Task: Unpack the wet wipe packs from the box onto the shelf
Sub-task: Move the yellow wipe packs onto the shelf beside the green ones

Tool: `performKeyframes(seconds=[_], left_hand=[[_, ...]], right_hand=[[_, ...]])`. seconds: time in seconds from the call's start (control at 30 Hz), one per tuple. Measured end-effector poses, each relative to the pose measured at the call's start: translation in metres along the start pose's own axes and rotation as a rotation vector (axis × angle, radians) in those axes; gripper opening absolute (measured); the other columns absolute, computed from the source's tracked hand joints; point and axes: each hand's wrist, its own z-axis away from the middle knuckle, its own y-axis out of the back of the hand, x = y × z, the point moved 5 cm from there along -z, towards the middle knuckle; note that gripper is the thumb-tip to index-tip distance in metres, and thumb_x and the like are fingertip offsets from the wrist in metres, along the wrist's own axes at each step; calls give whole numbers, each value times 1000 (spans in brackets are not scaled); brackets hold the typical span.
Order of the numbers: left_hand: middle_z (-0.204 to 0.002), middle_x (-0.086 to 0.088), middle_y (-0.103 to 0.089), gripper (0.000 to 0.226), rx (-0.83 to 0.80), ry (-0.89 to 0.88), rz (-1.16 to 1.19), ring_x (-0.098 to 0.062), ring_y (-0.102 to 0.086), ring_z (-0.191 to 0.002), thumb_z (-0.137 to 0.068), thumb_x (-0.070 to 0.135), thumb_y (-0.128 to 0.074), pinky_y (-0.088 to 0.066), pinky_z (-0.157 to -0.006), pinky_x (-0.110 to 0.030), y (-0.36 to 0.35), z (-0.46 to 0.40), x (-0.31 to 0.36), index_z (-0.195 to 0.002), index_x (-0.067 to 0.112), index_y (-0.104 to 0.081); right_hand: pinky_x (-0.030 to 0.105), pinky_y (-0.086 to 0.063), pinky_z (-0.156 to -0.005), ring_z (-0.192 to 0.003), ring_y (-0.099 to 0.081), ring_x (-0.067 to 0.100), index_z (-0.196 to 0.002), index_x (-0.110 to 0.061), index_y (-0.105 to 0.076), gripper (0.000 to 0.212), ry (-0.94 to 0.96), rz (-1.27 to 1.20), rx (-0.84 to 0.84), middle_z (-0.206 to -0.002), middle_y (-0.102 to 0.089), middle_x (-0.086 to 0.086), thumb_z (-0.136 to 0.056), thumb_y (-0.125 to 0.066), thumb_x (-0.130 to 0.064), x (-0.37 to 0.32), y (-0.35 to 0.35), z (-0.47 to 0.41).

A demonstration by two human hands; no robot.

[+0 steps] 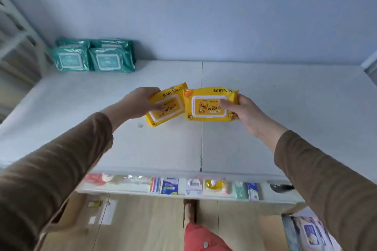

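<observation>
From the head camera, both arms reach out over the top board of the white shelf [285, 108]. The left hand [138, 103] grips the left yellow pack [166, 106] by its left end, thumb curled over the printed face and the other fingers out of sight underneath. The right hand [247, 113] pinches the right yellow pack [208, 106] at its right end, thumb on the white flip lid, fingers wrapped behind. The two packs are side by side, inner edges touching or slightly overlapping; the left one is tilted, the right one nearly level.

These packs look soft and pliable: film wrappers with a damp wad inside, so moderately heavy for their size and prone to sag when held by one end. The film is probably slick, so a grip across the short end, thumb on the stiffer lid, seems the safest hold. Nothing looks fragile.

Whether the packs rest on the board or hang just above it is hard to tell from this angle. At the far left stand four teal packs [92, 56], their labels blurred. The box itself is not clearly seen: a brown cardboard shape [81, 210] at lower left, half covered by the sleeve, may be it. The goods on the lower shelf [183, 187] are too smeared to identify.
</observation>
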Motion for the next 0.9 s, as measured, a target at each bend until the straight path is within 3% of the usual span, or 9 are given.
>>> performKeyframes(seconds=[0.1, 0.23, 0.3, 0.47, 0.67, 0.77, 0.9], left_hand=[[-90, -3, -66, 25, 60, -9, -79, -27, -62, -85, -85, 35, -75, -50, -75, -38, 34, -54, -17, -99, 18, -63], [-90, -4, -63, 27, 129, -17, -158, -28, -59, -85, -83, 36, -76, -48, -73, -37, 68, -116, -40, -95, 17, -62], [-90, -3, -63, 28, 153, -9, -156, -28, -59, -86, -81, 34, -78, -50, -76, -40, 84, -143, -50, -97, 17, -63], [-91, -5, -63, 24, 164, -34, -214, -28, -57, -87, -84, 30, -75, -46, -73, -37, 109, -198, -64, -96, 14, -62], [-98, -6, -62, 28, 103, -106, -246, -25, -54, -83, -87, 27, -72, -40, -69, -31, 114, -247, -68, -108, 13, -62], [-111, -9, -63, 38, 81, -132, -319, -28, -55, -99, -88, 30, -70, -38, -77, -31, 112, -267, -71, -120, 12, -60], [-118, -7, -64, 39, 42, -163, -383, -29, -58, -108, -90, 31, -68, -44, -83, -35, 113, -289, -81, -124, 15, -59]], right_hand=[[35, -52, -92, -104, -71, 19, -110, -24, -68, 31, 12, -7, 14, -108, -76, -4, -81, -76, -33, -14, -6, -62], [33, -53, -84, -102, -72, 20, -116, -21, -66, 44, 26, -6, 9, -110, -76, -1, -76, -79, -33, -32, -16, -135], [34, -54, -83, -101, -71, 20, -112, -22, -66, 36, 28, 2, 5, -111, -75, 1, -79, -79, -27, -40, -21, -167], [34, -54, -81, -99, -71, 20, -111, -21, -65, 29, 40, 57, 37, -109, -74, 1, -84, -77, -18, -48, -23, -232], [34, -54, -83, -98, -69, 22, -111, -17, -66, 28, 33, 113, 151, -108, -73, 3, -85, -77, -17, -48, -16, -284], [27, -52, -77, -94, -69, 18, -107, -19, -66, 23, 14, 108, 179, -102, -72, -2, -86, -76, -17, -44, -16, -300], [30, -53, -78, -93, -70, 19, -106, -14, -68, 23, -24, 111, 185, -102, -73, 0, -85, -77, -18, -34, -21, -321]])
